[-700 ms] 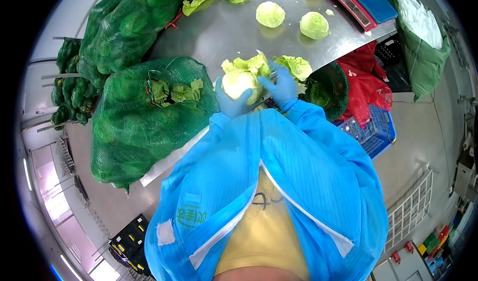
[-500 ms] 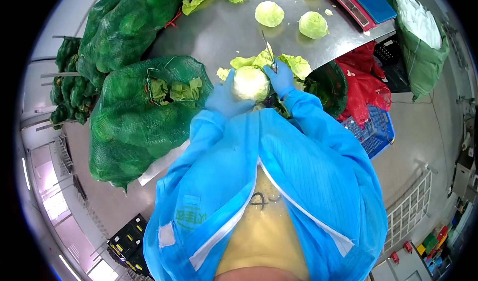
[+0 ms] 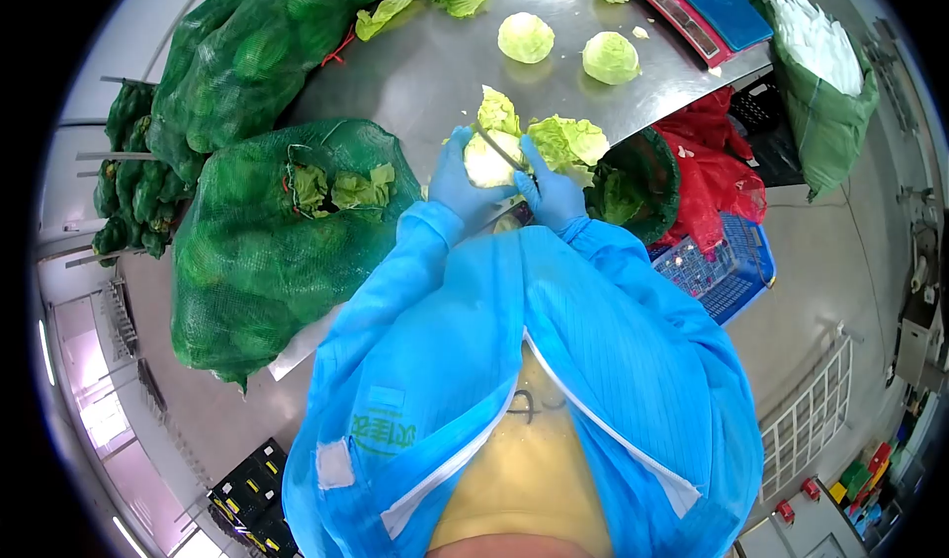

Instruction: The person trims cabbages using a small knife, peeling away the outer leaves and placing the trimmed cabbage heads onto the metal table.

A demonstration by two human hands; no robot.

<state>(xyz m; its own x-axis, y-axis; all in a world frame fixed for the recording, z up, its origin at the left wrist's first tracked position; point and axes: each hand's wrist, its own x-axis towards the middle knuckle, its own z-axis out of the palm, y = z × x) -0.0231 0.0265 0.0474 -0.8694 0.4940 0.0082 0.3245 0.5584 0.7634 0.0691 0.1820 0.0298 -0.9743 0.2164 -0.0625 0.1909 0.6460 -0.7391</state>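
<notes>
A pale cabbage [image 3: 484, 170] sits at the near edge of the metal table, cupped from the left by my gloved left hand [image 3: 457, 184]. My right hand [image 3: 556, 194], also in a blue glove, is closed around the handle of a knife [image 3: 501, 151]. The dark blade slants up and left across the top of the cabbage. Loose cabbage leaves [image 3: 568, 141] lie just beyond my right hand, and another leaf [image 3: 498, 111] stands behind the head.
Trimmed cabbages [image 3: 525, 38] and a blue-topped scale [image 3: 714, 4] stand farther back on the metal table [image 3: 395, 91]. Green net sacks [image 3: 282, 247] of cabbages fill the left. A green-lined container [image 3: 641, 187], red bags [image 3: 707, 182] and a blue crate [image 3: 736, 266] are on the right.
The knife has swung from pointing away past the cabbage to lying across its top. My right hand has moved slightly nearer my body, and a leaf now stands up behind the head.
</notes>
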